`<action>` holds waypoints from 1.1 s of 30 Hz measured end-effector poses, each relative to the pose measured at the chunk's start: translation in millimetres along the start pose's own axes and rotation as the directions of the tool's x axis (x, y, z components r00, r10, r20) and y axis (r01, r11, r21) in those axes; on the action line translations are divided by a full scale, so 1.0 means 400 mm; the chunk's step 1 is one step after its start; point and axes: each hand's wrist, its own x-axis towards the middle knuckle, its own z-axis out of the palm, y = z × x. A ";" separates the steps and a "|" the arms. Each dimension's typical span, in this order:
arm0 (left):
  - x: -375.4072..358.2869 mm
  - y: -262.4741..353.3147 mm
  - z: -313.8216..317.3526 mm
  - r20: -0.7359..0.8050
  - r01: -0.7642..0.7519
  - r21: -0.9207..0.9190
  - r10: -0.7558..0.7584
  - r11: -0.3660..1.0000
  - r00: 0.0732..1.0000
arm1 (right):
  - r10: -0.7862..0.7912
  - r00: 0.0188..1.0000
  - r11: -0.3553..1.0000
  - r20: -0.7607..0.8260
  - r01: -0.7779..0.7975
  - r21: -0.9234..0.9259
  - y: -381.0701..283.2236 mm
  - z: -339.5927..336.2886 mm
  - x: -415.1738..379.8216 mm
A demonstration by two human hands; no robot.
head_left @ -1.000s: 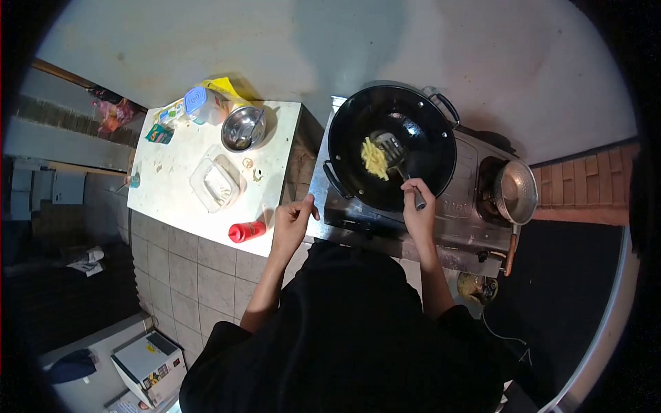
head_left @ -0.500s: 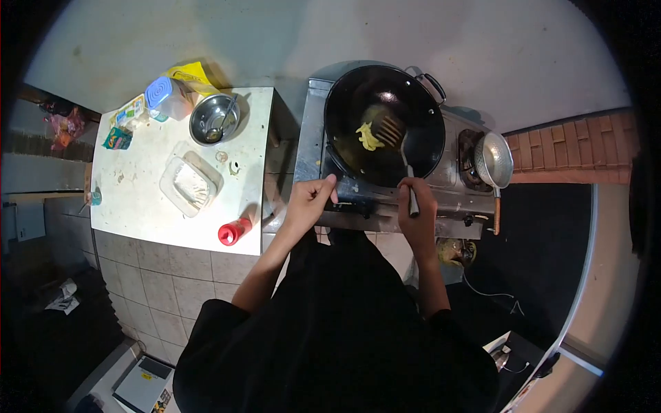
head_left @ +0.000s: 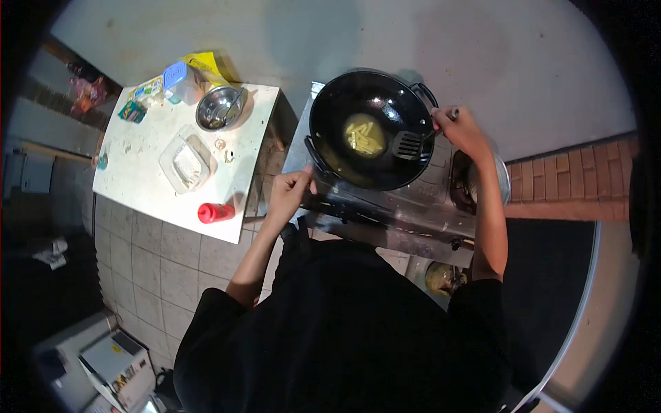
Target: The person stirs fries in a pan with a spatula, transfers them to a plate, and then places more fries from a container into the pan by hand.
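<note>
A black wok (head_left: 344, 165) sits on the metal stove, with pale yellow pieces (head_left: 365, 136) in a small pool of liquid at its middle. My right hand (head_left: 463, 131), beside the wok's far right handle, is closed round the handle of a slotted spatula (head_left: 409, 145). The spatula's head rests inside the wok on the right. My left hand (head_left: 292, 191) is near the wok's lower left handle, its fingers curled with thumb against forefinger; whether it pinches anything is too small to tell.
On the white table (head_left: 138, 175) at the left are a steel bowl (head_left: 219, 108), a clear plastic container (head_left: 186, 167), a red bottle (head_left: 215, 213) and a blue-lidded tub (head_left: 180, 82). A metal pan (head_left: 505, 182) sits behind my right forearm.
My right hand has moved up and right with the spatula, to beside the wok's far handle. The yellow pieces, clumped before, now lie spread in the liquid. The view has turned slightly.
</note>
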 end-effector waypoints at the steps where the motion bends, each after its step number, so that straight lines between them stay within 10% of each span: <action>1: -0.011 0.024 0.025 -0.026 0.008 -0.004 -0.008 1.000 1.000 | -0.012 0.997 1.000 0.071 0.014 -0.028 0.004 -0.014 0.017; 6: -0.084 0.081 0.113 -0.187 0.059 -0.084 -0.074 0.995 0.979 | -0.079 0.984 0.996 0.159 0.085 -0.032 0.065 0.016 0.094; 8: -0.110 0.079 0.125 -0.219 0.056 -0.093 -0.076 0.994 0.973 | 0.122 0.940 0.973 0.318 -0.175 0.147 0.088 0.052 0.113; 13: -0.153 0.076 0.083 -0.304 0.053 -0.086 -0.077 0.995 0.950 | -0.017 0.937 0.784 0.348 -0.204 0.586 0.095 0.184 0.093; 17: -0.149 0.051 0.038 -0.346 0.089 -0.081 -0.111 0.993 0.932 | -0.221 0.970 0.927 0.098 0.178 0.329 0.030 0.209 0.054; 25: -0.116 0.068 -0.016 -0.289 0.070 -0.092 -0.094 0.993 0.953 | -0.378 0.925 0.920 0.044 0.381 -0.092 -0.124 0.135 -0.027; 33: -0.124 0.038 -0.058 -0.306 0.030 -0.164 -0.080 0.986 0.949 | -0.357 0.907 0.923 0.223 0.379 -0.064 -0.052 0.002 0.091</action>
